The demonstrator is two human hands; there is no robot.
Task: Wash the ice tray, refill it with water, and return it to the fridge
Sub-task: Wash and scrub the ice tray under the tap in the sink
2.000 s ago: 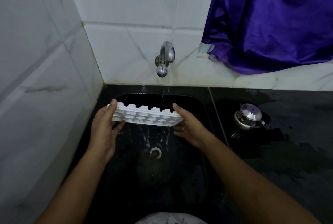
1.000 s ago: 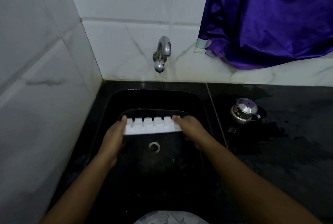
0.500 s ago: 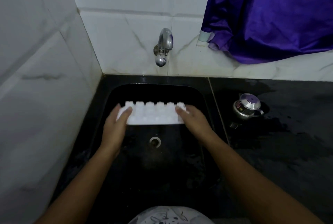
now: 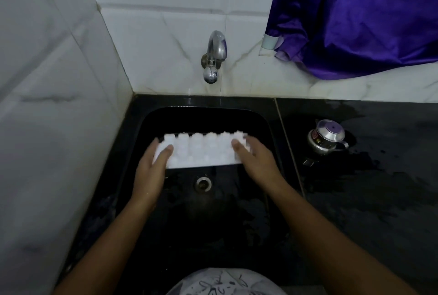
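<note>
Over sink, grips clasp tray's ends.

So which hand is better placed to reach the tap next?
Right, narrowly. The left hand and right hand each grip an end of the tray over the sink. The tap sits slightly right of the tray's middle, nearer the right hand; the left hand is beside the side wall.

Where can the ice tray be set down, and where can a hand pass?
Free: the wet black counter right of the sink, nearer the camera than the steel pot; also the sink floor around the drain, camera-side of the ice tray. Tight: the counter by the pot and the small dark object beside it, and the strip under the tap.
</note>
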